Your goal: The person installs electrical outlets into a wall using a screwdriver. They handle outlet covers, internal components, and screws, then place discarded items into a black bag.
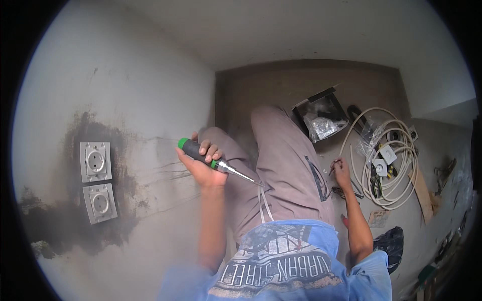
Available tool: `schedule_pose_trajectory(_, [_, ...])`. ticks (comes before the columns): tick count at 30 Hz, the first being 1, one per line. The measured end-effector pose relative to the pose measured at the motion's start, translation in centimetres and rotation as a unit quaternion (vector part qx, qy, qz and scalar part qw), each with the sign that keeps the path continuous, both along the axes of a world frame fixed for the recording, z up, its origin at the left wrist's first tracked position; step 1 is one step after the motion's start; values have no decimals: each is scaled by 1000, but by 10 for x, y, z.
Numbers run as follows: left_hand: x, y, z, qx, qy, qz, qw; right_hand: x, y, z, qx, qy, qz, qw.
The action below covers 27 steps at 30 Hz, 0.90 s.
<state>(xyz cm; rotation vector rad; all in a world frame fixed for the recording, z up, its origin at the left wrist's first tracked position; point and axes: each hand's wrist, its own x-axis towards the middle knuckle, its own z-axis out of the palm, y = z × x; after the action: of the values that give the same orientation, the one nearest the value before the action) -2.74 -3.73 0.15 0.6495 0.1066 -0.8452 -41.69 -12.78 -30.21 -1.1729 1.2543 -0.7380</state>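
My left hand (205,163) is closed around the black-and-green handle of a screwdriver (196,150). Its metal shaft points right and down over my lap. To the left, two white wall sockets (96,161) sit one above the other on the wall; the lower socket (100,203) is slightly tilted. Down by the floor at the right, beside my knee, my right hand (342,174) has its fingers drawn together. Whatever is between them is too small and dark to make out.
A coil of white cable (409,165) lies on the floor at the right, with pliers (375,181) and white socket pieces (387,154) inside it. Beyond my knees stands an open black box (321,115) with clear plastic bags. A black bag (390,246) and a wooden strip (422,195) lie nearby.
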Motion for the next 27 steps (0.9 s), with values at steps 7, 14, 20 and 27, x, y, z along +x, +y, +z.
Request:
schedule_pose_trajectory(7, [-16,11,-30,14,12,36,999,114,18,240,-23,-60,298,953])
schedule_pose_trajectory(14, [-22,31,-17,0,2,51,999,167,58,283,-180,-65,390,901])
schedule_pose_trajectory(20, [-13,36,-28,-3,-25,59,998,116,63,284,-215,-9,346,913])
schedule_pose_trajectory(27, [10,22,28,67,-163,-123,977,26,50,251,46,-36,214,975])
